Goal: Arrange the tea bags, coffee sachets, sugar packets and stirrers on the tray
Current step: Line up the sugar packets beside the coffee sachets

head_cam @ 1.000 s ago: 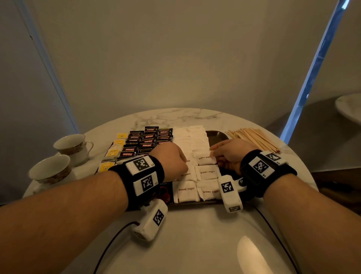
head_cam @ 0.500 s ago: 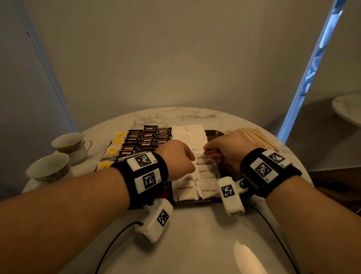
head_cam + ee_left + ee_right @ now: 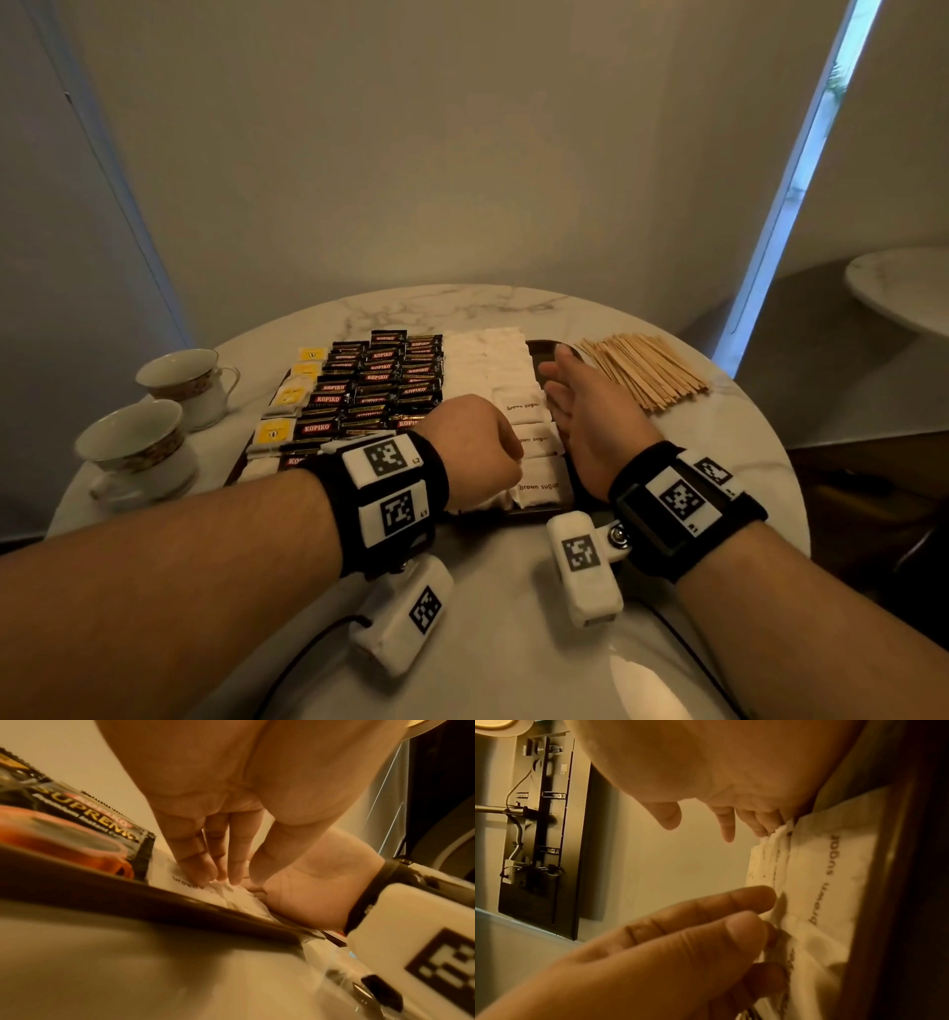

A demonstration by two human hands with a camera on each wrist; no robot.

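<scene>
right hand (image 3: 590, 411) flat, spread | wooden stirrer sticks (image 3: 647, 367) at its 2 o'clock (nearer than left) | left hand (image 3: 472, 452) fingertips pressing white brown-sugar packets (image 3: 524, 411)

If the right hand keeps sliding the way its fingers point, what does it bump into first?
Probably the far rim of the dark tray. The right hand lies flat, fingers pointing away beside the white brown-sugar packets. The pale wooden stirrers lie off to its right, though depth is unclear.
</scene>
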